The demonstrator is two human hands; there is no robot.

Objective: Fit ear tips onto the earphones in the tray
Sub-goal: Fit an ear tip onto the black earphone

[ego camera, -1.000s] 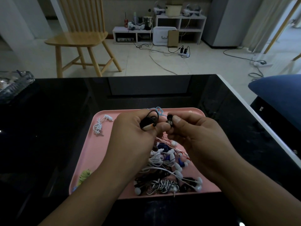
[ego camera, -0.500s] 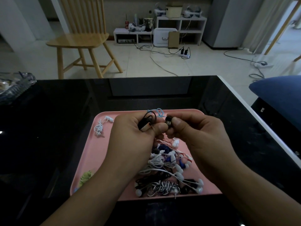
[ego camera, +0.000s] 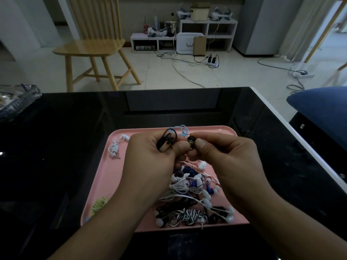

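Here, at the middle of the frame, your right hand [ego camera: 221, 156] pinches a small black tip [ego camera: 191, 142] between thumb and forefinger, its fingers curled in. Your left hand [ego camera: 150, 156] sits just beside it, thumb nearly touching the tip, fingers curled round a black earphone [ego camera: 165, 145] whose tan end shows above the palm and whose cable loops up behind the knuckles.

The tip looks soft, light and rubbery, so it will likely squash and slip; hold it by its outer skirt, not the bore, and grip the earphone on its hard body close to the nozzle. The tip's opening seems to face left, toward the earphone. The earphone's long axis runs on a slant, from lower left to upper right; whether its nozzle lines up with the tip, you cannot tell, as the fingers hide it.

Below both hands, in the lower middle of the frame, lies the pink tray [ego camera: 105, 184] with a tangle of earphones [ego camera: 189, 199] in it, and a small white bundle [ego camera: 115, 147] toward its upper left corner. The tray rests on a black table [ego camera: 56, 147].
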